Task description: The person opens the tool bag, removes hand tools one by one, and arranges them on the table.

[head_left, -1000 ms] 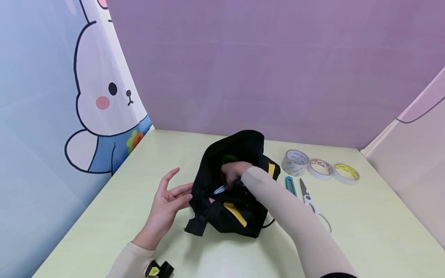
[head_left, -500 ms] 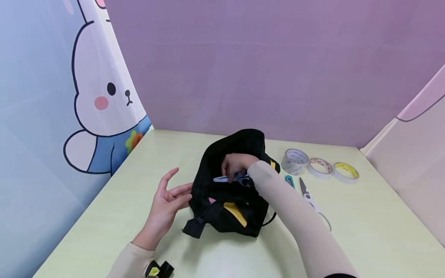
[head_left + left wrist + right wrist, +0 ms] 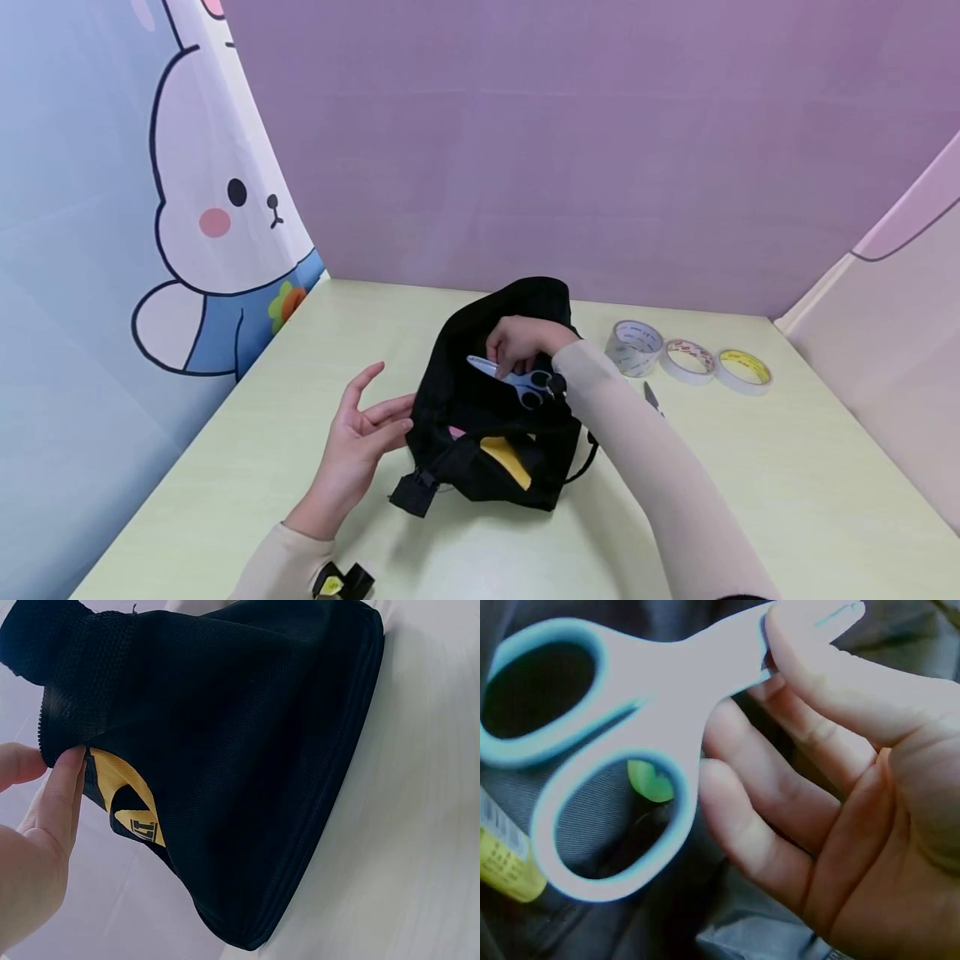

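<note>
A black bag [image 3: 450, 367] with yellow patches stands with its mouth open in the head view. At its left edge, my left hand [image 3: 356, 446] pinches the fabric by the zipper, seen close in the left wrist view. Over the bag's mouth, my right hand [image 3: 517, 342] grips light blue scissors [image 3: 521, 381] by the blade end. Their two finger loops hang free, large in the right wrist view. Deeper in the bag lie a yellow glue stick [image 3: 510, 862], a green piece [image 3: 651, 780] and some clear plastic [image 3: 757, 934].
To the bag's right stand a wide clear tape roll [image 3: 633, 354] and two narrower rolls, one with a red-printed core [image 3: 690, 360] and one yellow [image 3: 744, 371]. A second pair of scissors shows only its blade [image 3: 652, 398] past the right sleeve.
My right hand has risen from deep in the bag toward its opening, lifting the light blue scissors into clearer view. My left hand stays at the bag's edge. The right sleeve now covers the teal cutter.
</note>
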A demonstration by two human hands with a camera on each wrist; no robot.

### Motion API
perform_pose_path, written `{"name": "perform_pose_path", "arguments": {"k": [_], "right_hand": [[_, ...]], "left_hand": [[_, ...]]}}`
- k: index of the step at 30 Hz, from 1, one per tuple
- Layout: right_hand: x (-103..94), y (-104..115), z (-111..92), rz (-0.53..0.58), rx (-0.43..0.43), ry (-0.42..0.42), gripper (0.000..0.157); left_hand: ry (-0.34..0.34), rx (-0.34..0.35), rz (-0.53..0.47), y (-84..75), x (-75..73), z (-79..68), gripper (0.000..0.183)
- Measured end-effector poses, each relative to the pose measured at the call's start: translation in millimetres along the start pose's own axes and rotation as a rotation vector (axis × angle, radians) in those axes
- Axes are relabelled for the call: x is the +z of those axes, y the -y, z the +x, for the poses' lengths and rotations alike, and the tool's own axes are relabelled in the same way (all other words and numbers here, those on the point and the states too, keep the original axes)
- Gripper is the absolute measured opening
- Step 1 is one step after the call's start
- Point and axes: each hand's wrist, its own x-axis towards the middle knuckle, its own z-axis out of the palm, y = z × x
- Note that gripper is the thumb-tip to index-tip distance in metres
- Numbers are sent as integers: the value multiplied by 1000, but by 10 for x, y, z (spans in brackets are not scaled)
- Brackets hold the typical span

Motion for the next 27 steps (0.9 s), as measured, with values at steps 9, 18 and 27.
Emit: {"name": "perform_pose_path", "arguments": {"k": [9,18,27], "right_hand": [[-126,-32,-142,153,-67,-9,11],[-223,-53,-249,261,-117,-56,10],[-344,-30,-437,371,-203,-193,8]], "left_hand": [[-10,-11,10,-8,24,-6,73],[-5,1,2,14,47,0,72],[-10,0,1,25,63,5,72]]}}
